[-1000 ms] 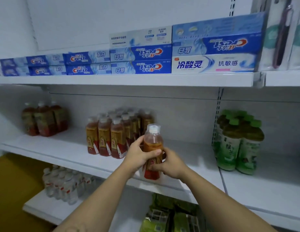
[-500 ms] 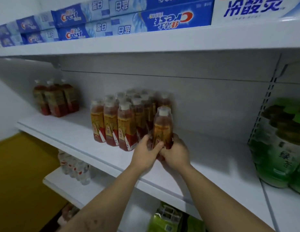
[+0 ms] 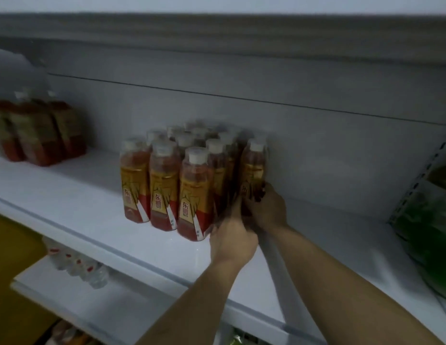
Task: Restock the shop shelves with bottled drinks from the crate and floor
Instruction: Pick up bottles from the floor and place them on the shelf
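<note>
Gripping the base of the tea bottle, your left hand and right hand curl round it from either side, centre frame, keeping it upright on the shelf. It touches the right edge of the bottle block, squaring that row. Judgement: seated; release pending.

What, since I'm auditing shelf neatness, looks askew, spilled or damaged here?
Nothing stands out. The tea bottles stand upright in close rows on the shelf; left hand and right hand hold another bottle upright at their right. Blur hides fine damage.
</note>
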Tool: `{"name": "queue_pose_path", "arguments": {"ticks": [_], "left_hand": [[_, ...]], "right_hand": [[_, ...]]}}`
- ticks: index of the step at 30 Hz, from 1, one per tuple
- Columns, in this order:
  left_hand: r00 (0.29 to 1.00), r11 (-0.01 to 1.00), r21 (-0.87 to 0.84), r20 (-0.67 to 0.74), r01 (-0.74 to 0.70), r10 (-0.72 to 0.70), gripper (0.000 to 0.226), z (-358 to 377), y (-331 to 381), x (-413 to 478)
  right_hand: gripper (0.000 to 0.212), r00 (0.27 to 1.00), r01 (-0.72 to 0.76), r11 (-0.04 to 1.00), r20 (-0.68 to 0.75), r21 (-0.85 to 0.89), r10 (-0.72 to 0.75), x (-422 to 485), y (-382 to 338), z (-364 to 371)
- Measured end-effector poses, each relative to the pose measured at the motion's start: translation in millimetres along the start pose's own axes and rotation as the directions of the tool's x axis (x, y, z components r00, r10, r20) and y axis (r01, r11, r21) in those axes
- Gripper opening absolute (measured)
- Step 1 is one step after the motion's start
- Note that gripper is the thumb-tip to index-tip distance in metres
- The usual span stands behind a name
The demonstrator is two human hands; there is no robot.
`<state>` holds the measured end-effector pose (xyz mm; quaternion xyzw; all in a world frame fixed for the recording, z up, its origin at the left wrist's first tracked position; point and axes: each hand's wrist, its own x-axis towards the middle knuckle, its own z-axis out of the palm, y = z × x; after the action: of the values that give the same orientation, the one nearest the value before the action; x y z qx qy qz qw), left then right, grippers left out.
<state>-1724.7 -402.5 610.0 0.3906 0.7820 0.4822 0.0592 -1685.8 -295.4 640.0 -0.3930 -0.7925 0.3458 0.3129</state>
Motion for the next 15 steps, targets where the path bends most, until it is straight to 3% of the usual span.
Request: {"name": "queue_pose_path", "arguments": {"ticks": [10,15], "left_hand": [[0.997,0.998,-0.025,0.047,0.062,-0.061,0.078,1,-4,5],[0.997,0.998,-0.01,0.047,0.06,-0.06,0.08,-2,1,5]], "right_hand": [[0.051,0.997,-0.065,0.998,-0.047,0.013,0.065,3,-2,9],[0.058,0.986,-0.165,0.986,0.032,0.031,0.164,-12,-9,7]]}}
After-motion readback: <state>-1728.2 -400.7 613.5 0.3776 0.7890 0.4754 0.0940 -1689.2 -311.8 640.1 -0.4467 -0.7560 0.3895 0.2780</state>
